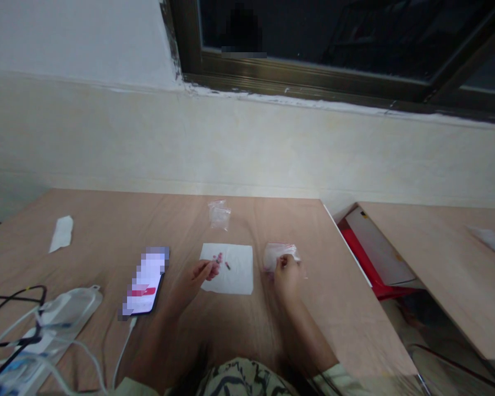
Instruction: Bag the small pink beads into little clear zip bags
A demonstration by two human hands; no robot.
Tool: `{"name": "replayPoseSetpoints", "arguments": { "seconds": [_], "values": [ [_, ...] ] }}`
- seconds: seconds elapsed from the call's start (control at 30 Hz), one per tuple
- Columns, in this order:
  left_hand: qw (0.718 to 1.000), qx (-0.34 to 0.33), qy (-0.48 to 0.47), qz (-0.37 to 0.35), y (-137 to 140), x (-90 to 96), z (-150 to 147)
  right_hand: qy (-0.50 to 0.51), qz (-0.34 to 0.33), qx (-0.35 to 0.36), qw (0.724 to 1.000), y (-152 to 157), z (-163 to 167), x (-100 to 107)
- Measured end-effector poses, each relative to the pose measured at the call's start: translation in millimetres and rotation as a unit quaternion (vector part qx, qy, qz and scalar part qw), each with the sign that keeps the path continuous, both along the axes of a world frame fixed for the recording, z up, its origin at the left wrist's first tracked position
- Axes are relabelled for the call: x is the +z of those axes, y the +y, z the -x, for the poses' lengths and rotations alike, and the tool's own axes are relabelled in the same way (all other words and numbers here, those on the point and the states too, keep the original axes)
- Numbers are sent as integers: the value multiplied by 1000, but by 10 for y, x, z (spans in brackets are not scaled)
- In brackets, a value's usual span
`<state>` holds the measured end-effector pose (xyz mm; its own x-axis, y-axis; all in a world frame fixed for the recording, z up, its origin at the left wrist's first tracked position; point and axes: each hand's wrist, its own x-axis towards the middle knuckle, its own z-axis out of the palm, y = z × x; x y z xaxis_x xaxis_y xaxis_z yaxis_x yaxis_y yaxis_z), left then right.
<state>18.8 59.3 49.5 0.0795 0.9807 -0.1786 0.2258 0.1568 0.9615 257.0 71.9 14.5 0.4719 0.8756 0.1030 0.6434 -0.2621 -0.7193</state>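
Left hand (198,275) pinches pink beads (218,257) over the napkin (237,275); right hand (286,270) grip pinches a plastic bag (274,253).

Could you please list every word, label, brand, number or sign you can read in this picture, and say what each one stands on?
No text can be read.
Phone: the screen is blurred out, only white and a red band show.
Plastic bag at the right hand: no print can be made out.
Small pink pieces at the left hand, over the white napkin: too small to show any marking.
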Motion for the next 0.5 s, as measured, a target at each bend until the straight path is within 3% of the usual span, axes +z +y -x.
{"name": "replayPoseSetpoints", "arguments": {
  "seconds": [0.27,0.33,0.5],
  "values": [
    [997,75,-1,32,-75,-129,156,-223,-3,-50,973,19,118,71],
    [994,96,-7,42,-58,-131,195,-216,-16,-14,976,94,215,115],
    [992,121,-17,42,22,-191,278,-171,5,178,969,454,693,154]
  ]
}}
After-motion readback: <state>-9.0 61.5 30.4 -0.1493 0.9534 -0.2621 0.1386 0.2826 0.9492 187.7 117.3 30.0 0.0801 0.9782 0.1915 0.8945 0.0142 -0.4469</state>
